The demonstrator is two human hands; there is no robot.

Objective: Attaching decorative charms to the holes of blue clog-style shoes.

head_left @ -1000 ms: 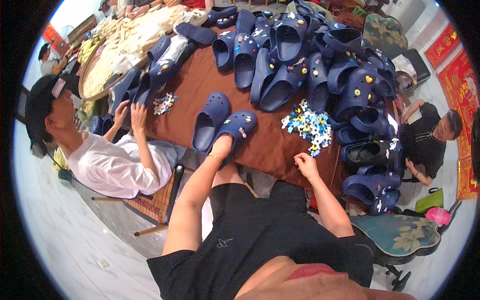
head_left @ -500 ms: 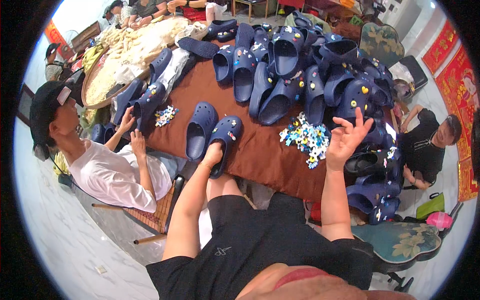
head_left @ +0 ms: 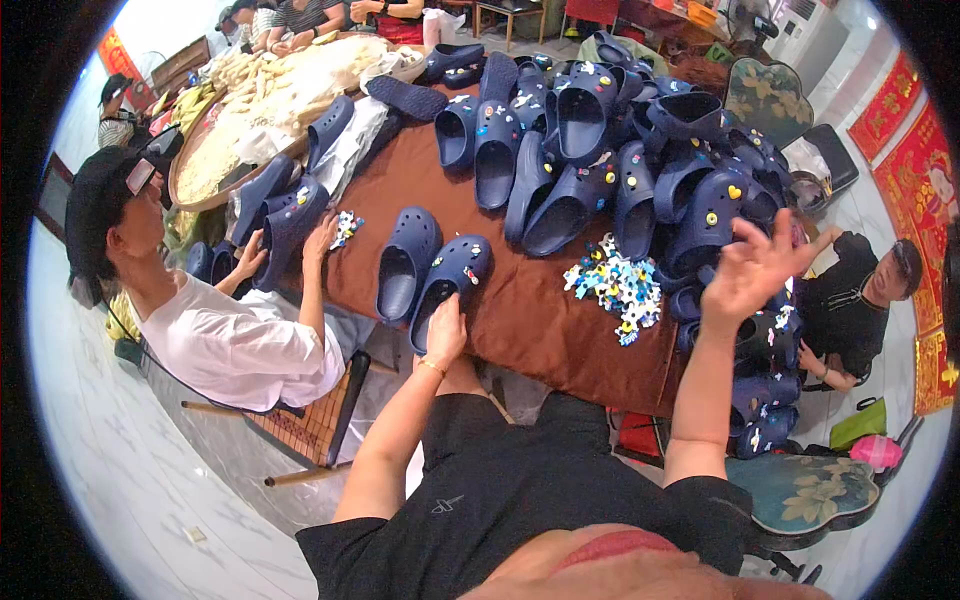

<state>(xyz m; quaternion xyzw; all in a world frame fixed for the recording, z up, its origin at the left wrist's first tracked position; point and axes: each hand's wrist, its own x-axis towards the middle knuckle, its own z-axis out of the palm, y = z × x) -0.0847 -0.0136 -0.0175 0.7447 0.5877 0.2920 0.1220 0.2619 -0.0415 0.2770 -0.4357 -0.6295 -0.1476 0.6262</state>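
Observation:
My left hand [head_left: 447,325] grips the heel end of a navy clog [head_left: 460,265] that has small coloured charms on its vamp. Against its left side lies a plain navy clog [head_left: 408,245], with no charms that I can make out. My right hand [head_left: 742,275] is raised at the right edge of the table, fingers apart, with nothing in it. To the left of that hand, a heap of small white, blue and yellow shoe charms [head_left: 620,290] lies on the brown tablecloth [head_left: 530,320].
Many navy clogs, several with charms, are piled at the back and right, including one with a yellow heart [head_left: 712,215]. A co-worker in white [head_left: 230,335] handles clogs at left, beside a large round tray [head_left: 255,110]. Another person in black [head_left: 855,290] sits at right.
My right hand has moved to the right, away from the charm heap. My left hand has shifted slightly right along the clog's heel. The left co-worker's hand now reaches beside another clog.

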